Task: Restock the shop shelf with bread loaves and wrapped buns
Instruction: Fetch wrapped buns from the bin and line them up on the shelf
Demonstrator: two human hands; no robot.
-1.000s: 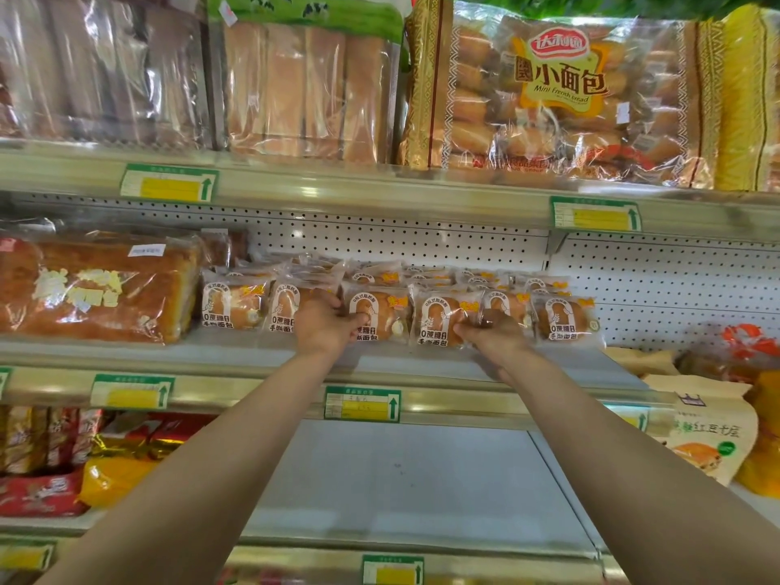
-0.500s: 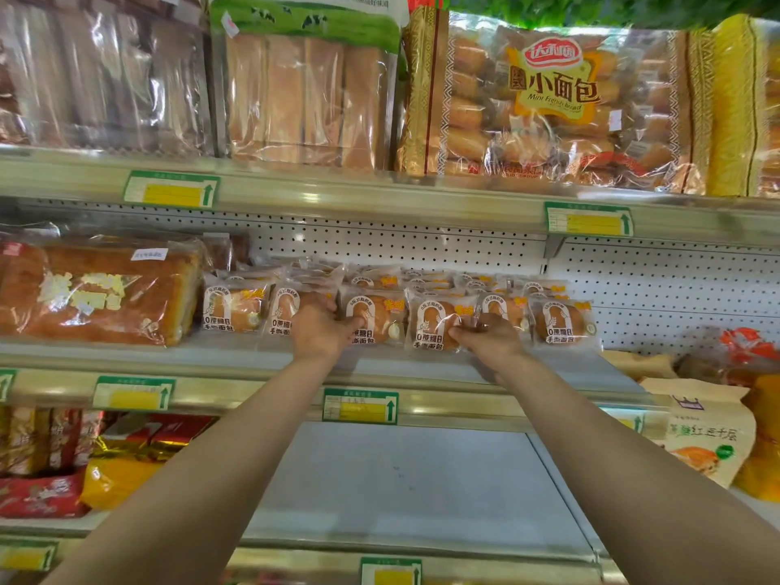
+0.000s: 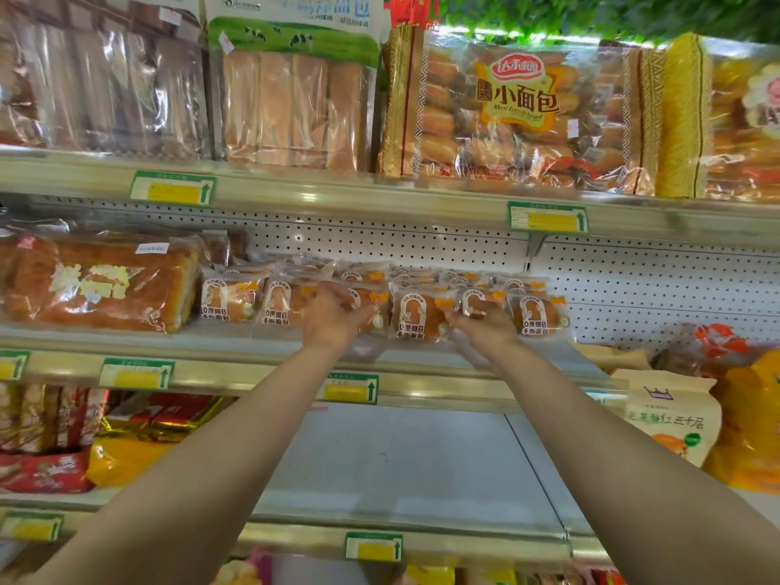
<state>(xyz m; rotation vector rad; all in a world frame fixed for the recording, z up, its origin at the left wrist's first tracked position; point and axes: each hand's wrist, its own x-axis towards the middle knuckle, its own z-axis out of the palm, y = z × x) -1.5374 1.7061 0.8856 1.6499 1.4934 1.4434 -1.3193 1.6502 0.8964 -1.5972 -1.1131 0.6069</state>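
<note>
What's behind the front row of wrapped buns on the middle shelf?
More wrapped buns sit behind the front row, then the pegboard back panel. How many rows deep is hidden.

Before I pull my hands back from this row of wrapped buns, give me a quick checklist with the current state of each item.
1. Front row of wrapped buns standing label-out on the middle shelf: ok.
2. Bun under the left hand seated upright: cannot tell, hand covers it.
3. Bun at the right hand seated: cannot tell, fingers hide it.
4. Rightmost bun clear of the shelf's front edge: ok.
5. Big loaf at left not crowded by the row: ok, small gap shows.
6. Room right of the row for more buns: ok, bare shelf shows.
</note>
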